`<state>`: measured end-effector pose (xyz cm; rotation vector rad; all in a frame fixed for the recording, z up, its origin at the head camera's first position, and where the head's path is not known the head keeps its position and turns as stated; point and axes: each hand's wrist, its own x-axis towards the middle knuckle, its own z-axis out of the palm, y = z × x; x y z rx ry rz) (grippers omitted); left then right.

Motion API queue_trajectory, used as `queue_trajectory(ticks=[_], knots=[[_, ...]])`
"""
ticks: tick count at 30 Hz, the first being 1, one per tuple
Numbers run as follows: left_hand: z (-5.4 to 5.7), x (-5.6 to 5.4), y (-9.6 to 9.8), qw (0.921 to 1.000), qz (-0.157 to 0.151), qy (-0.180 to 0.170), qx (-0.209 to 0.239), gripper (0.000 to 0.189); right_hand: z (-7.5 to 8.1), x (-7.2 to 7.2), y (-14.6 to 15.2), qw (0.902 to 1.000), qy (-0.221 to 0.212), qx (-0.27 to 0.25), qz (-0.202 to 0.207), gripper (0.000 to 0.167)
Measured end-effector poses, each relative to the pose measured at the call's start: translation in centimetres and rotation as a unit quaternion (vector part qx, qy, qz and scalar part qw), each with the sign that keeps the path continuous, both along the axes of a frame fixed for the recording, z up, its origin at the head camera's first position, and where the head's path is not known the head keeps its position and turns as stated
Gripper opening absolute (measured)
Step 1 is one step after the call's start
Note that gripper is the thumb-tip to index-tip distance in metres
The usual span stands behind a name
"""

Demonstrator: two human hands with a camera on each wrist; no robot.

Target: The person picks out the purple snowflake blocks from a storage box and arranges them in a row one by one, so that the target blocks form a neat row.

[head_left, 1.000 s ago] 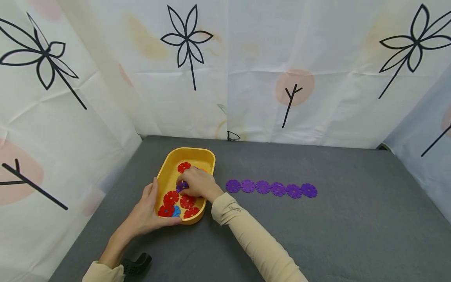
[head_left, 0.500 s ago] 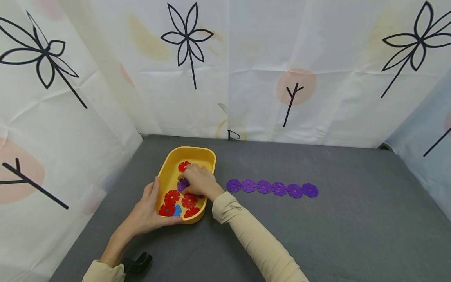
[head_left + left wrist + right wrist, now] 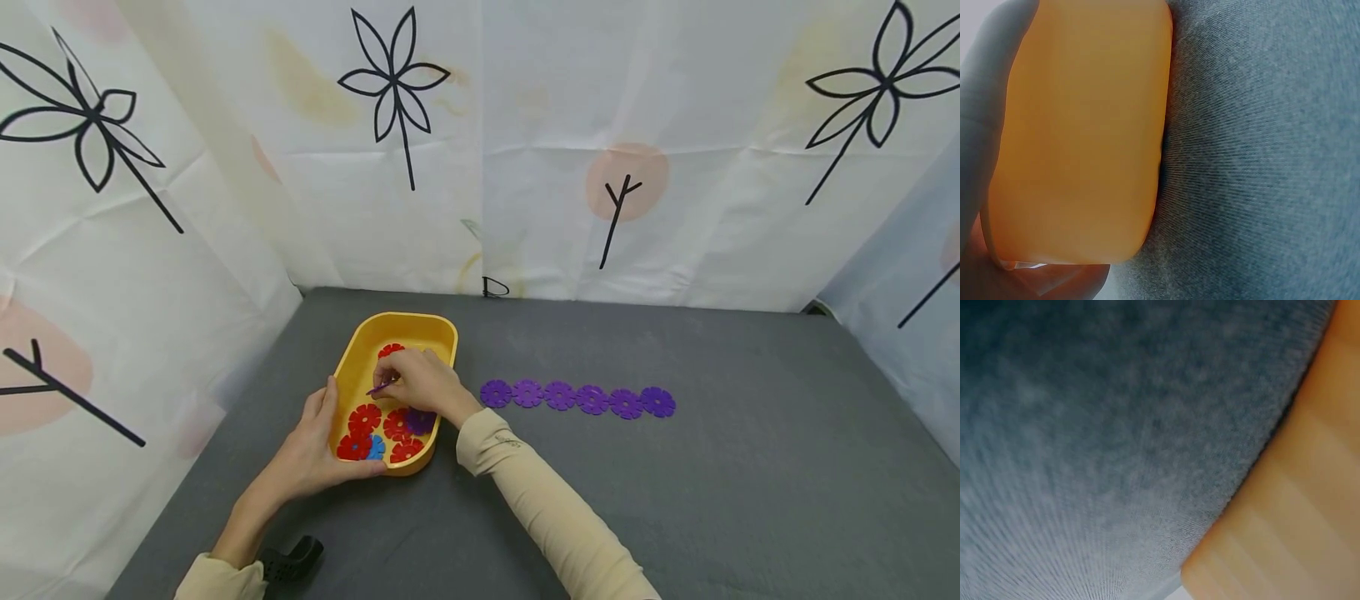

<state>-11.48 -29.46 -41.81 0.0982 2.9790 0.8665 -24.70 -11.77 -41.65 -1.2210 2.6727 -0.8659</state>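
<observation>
My left hand (image 3: pixel 309 454) grips the near left corner of a yellow plastic tray (image 3: pixel 431 327), thumb along the front rim and fingers against the side. In the left wrist view the tray's outer wall (image 3: pixel 1085 125) fills the space beside the thumb. Over the tray's middle, my right hand (image 3: pixel 423 382) pinches a purple flower-shaped disc (image 3: pixel 381 387), tilted nearly edge-on. Below that hand lie red flower discs (image 3: pixel 364 418), a blue one (image 3: pixel 377 447) partly covered by red, and a dark purple one (image 3: pixel 422 421). Another red disc (image 3: pixel 390 350) at the far end is partly hidden by the hand.
Right of the tray, several purple flower discs (image 3: pixel 559 397) form a row across the grey cloth-covered table (image 3: pixel 712 500). A black curved object (image 3: pixel 292 562) lies by the left sleeve. White printed curtains (image 3: pixel 540 100) stand behind and at the sides.
My right hand has raised the purple disc from lying fairly flat to nearly edge-on. The dark purple disc beneath the hand now shows more. My left hand has stayed on the tray.
</observation>
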Motion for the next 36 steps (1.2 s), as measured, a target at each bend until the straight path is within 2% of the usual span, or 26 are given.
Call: queue_trajectory(ticks=[5, 11, 18, 21, 24, 26, 28, 33, 36], knots=[[-0.1, 0.1, 0.1, 1.0000, 0.001, 0.001, -0.004, 0.143, 0.0, 0.1, 0.3, 0.9991, -0.012, -0.039, 0.007, 0.014], [-0.1, 0.1, 0.3, 1.0000, 0.002, 0.003, -0.004, 0.143, 0.0, 0.2, 0.7, 0.9980, -0.004, -0.061, 0.015, 0.013], [-0.3, -0.2, 0.6, 1.0000, -0.002, 0.004, 0.002, 0.143, -0.1, 0.2, 1.2, 0.9984, 0.024, -0.050, 0.012, 0.030], [-0.4, -0.3, 0.8, 1.0000, -0.005, 0.002, 0.003, 0.143, 0.0, 0.2, 1.5, 0.9980, 0.020, -0.058, 0.014, 0.033], [-0.5, -0.5, 0.9, 1.0000, -0.008, -0.001, 0.003, 0.143, 0.1, 0.1, 2.0, 0.9953, -0.003, -0.096, 0.012, 0.034], [-0.5, -0.6, 0.9, 1.0000, -0.009, -0.002, 0.003, 0.143, 0.5, 0.2, 2.6, 0.9894, -0.035, -0.141, 0.005, 0.034], [-0.4, -0.6, 0.8, 1.0000, -0.007, -0.006, 0.003, 0.143, 0.9, 0.3, 3.4, 0.9782, -0.072, -0.195, -0.006, 0.035], [0.0, -0.3, 0.3, 0.9998, 0.003, -0.017, -0.001, 0.144, 2.0, 1.2, 6.5, 0.9434, -0.161, -0.288, -0.036, 0.041], [0.1, -0.1, 0.0, 0.9997, 0.007, -0.022, -0.005, 0.145, 2.6, 2.1, 9.0, 0.9166, -0.234, -0.321, -0.044, 0.046]])
